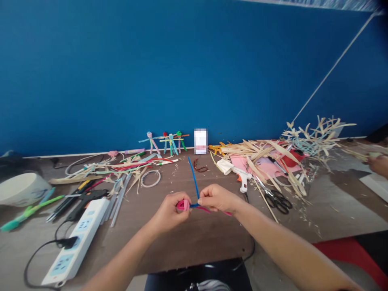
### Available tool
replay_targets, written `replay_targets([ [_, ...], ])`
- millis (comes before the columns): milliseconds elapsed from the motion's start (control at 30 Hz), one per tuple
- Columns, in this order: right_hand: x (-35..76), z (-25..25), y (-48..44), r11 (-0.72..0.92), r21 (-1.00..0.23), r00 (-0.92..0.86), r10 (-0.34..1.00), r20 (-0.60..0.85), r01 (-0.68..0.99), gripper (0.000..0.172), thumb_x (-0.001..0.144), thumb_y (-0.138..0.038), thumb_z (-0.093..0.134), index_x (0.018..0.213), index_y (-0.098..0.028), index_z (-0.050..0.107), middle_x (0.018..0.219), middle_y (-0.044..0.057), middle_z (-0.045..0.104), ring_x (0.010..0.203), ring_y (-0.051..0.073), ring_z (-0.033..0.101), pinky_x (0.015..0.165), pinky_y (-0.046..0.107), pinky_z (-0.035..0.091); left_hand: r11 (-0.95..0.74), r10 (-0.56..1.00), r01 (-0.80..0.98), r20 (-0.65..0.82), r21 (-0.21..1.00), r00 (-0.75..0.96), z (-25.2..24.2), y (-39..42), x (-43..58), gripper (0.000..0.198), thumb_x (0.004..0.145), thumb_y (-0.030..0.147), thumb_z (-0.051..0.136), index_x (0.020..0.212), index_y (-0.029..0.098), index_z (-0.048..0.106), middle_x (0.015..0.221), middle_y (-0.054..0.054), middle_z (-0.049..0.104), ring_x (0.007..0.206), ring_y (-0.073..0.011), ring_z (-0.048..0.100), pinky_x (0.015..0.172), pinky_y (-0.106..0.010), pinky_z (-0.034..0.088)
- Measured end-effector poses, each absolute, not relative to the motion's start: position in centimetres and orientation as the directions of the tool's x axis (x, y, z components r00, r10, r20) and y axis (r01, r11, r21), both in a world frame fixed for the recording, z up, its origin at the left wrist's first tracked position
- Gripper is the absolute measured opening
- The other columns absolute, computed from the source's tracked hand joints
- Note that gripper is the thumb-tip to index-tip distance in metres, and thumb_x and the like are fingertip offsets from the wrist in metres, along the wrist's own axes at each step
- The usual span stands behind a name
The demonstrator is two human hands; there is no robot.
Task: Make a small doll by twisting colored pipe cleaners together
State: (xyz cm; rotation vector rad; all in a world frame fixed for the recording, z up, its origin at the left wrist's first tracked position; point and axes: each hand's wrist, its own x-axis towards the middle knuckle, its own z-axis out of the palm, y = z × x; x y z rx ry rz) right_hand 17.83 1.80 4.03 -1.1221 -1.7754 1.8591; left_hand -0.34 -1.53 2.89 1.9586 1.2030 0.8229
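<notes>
Left hand [168,213] pinching a pink pipe-cleaner coil [182,205], right hand [217,198] pinching a blue pipe cleaner [193,182], stem rising between the hands

**Blue and pink pipe cleaners, twisted together, mid-air**

Blue pipe cleaner [194,180] rises from the join, leaning far-left. Its base meets a folded pink pipe cleaner loop [182,205] pinched by the left hand [167,212]. Right hand [218,199] grips the blue; pink tail [222,212] runs out right.

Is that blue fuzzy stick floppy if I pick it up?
Probably not very floppy: the blue stick stands up between the left hand and right hand without drooping. It looks thin, so probably light, and probably bendy.
</notes>
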Motion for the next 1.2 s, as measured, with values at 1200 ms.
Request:
replay_targets([
  [1200, 20.1, 4.2, 4.5, 0.189, -0.939, -0.48, 0.877, 0.029, 0.288, 0.019, 0.075, -0.021, 0.049, 0.088, -0.015, 0.062, 0.081, 0.004, 0.059, 0.052, 0.007, 0.05, 0.047, 0.019, 0.038, 0.276, 0.899, 0.096, -0.292, 0.956, 0.327, 2.1, -0.7, 0.6, 0.02, 0.053, 0.027, 0.068, 0.06, 0.012, 0.058, 0.049, 0.004, 0.048, 0.045, -0.0053, 0.038, 0.047, -0.019, 0.03],
])
